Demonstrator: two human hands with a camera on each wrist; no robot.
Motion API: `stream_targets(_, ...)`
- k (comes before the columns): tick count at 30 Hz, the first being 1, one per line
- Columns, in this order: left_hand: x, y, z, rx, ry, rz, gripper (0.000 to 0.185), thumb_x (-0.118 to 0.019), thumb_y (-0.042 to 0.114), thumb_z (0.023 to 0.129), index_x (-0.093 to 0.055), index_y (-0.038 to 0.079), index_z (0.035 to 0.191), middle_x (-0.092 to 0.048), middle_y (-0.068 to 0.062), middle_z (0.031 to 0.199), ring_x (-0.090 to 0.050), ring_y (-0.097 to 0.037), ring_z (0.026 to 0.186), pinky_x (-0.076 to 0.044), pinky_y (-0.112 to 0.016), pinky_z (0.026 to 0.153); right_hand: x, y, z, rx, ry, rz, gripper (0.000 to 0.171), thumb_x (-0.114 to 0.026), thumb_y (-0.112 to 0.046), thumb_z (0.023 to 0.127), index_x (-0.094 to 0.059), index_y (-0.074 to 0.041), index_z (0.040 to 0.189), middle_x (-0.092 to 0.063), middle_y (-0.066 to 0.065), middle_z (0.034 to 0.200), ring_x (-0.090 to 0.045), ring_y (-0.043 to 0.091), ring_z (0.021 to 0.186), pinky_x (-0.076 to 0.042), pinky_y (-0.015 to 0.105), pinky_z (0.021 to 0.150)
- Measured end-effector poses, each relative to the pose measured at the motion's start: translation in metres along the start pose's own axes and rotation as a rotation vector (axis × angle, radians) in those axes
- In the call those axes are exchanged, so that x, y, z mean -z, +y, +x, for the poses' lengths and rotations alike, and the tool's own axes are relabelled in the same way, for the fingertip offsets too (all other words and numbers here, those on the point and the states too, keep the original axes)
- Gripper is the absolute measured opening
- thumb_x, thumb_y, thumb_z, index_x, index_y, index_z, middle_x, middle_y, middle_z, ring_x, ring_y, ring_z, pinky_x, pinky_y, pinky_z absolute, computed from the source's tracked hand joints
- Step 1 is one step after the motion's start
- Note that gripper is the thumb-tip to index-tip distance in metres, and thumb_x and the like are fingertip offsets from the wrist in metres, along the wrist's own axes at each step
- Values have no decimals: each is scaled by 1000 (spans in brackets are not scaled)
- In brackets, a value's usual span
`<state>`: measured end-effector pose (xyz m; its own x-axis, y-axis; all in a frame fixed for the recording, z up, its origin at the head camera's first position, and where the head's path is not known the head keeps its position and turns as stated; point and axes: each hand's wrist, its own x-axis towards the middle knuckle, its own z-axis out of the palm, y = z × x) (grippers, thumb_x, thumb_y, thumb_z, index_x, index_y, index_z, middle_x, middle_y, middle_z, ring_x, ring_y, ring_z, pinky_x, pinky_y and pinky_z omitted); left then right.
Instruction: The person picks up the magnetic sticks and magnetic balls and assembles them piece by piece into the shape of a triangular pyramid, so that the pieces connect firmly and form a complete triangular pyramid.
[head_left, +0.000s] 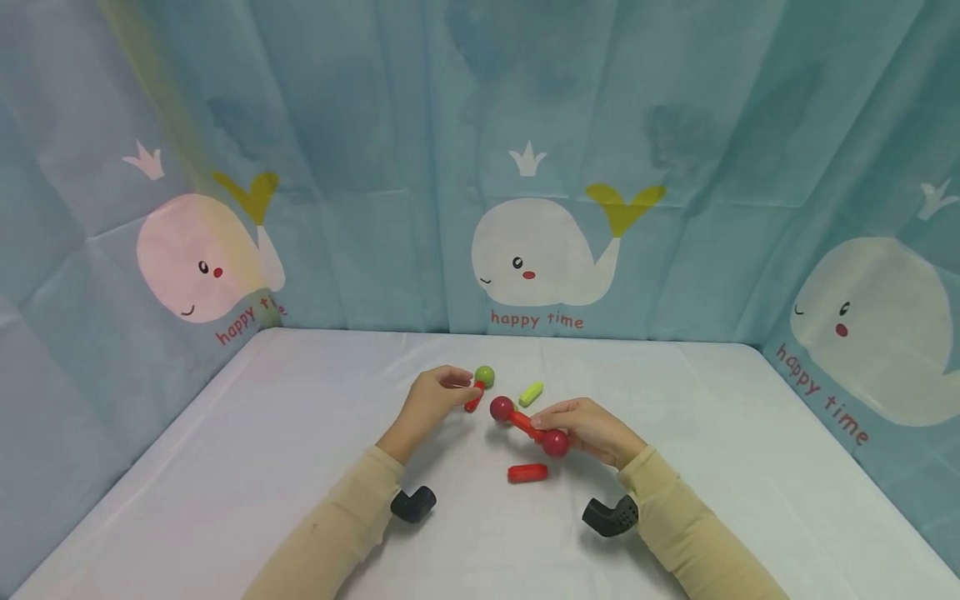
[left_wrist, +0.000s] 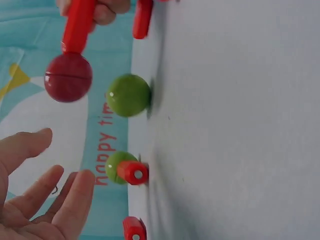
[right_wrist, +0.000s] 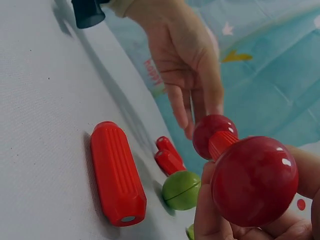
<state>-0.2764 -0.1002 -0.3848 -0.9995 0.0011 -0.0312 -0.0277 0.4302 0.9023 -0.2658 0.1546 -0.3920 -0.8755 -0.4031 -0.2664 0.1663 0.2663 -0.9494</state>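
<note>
My right hand grips a red stick by its middle, with a dark red ball at one end and a second red ball at the other. It is tilted above the white tabletop. To its left, my left hand hovers with relaxed fingers and holds nothing, as the left wrist view shows its palm and parted fingers. Close by its fingertips, a red stick lies before a green ball. Another green ball is on the table, mostly hidden in the head view.
A loose red stick with a metal disc in its end lies nearer me. Farther back is a yellow-green stick. Another red stick shows low in the left wrist view. A whale-print curtain borders the table.
</note>
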Motion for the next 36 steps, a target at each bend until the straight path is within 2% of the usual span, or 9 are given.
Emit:
stream_targets(4, -2, -1, 12, 34, 18, 86, 36, -74, 23, 88, -68, 10, 121, -68, -10, 121, -62, -27, 110, -56, -40, 92, -1, 0, 1, -14, 37, 2, 33, -68, -22, 91, -72, 4, 111, -76, 1, 88, -68, 14, 84, -54, 25, 78)
stream_targets(7, -5, -1, 21, 52, 12, 119, 36, -75, 23, 87, -67, 8, 120, -67, -11, 121, -62, -27, 109, -55, -40, 93, -1, 1, 2, -18, 53, 3, 33, -68, -23, 91, -72, 3, 112, -76, 2, 90, -68, 14, 85, -54, 25, 79)
stream_targets(13, -11, -1, 35, 85, 20, 152, 36, -78, 18, 84, -66, 3, 114, -67, -14, 114, -64, -24, 94, -58, -35, 85, 1, 0, 2, -18, 63, 9, 34, -66, -21, 92, -71, 4, 114, -77, 7, 95, -68, 14, 85, -54, 25, 78)
stream_targets(17, -15, -3, 41, 97, 28, 174, 32, -79, 16, 83, -67, 1, 109, -67, -14, 107, -64, -20, 83, -58, -31, 78, 3, 0, 1, -14, 60, 10, 34, -65, -21, 93, -70, 4, 115, -77, 6, 94, -67, 14, 85, -54, 25, 78)
stream_targets(25, -19, -3, 47, 113, 2, 183, 17, -77, 7, 83, -69, 1, 97, -67, -13, 98, -61, -20, 83, -58, -28, 74, 3, 1, 1, -3, 51, 17, 36, -65, -21, 93, -69, 5, 117, -77, 5, 94, -68, 12, 85, -54, 24, 78)
stream_targets(29, -18, -1, 46, 97, -10, 225, 10, -76, 5, 81, -68, 3, 88, -66, -10, 91, -60, -19, 80, -56, -26, 71, 3, 1, 1, -7, 55, 17, 35, -65, -21, 93, -69, 5, 117, -77, 6, 95, -68, 13, 86, -54, 24, 78)
stream_targets(36, -19, 2, 45, 76, -14, 288, 10, -76, 5, 81, -68, 4, 87, -67, -9, 92, -59, -18, 81, -55, -26, 70, 3, 0, 0, -6, 56, 18, 35, -65, -19, 93, -69, 6, 116, -77, 5, 93, -68, 12, 85, -54, 24, 78)
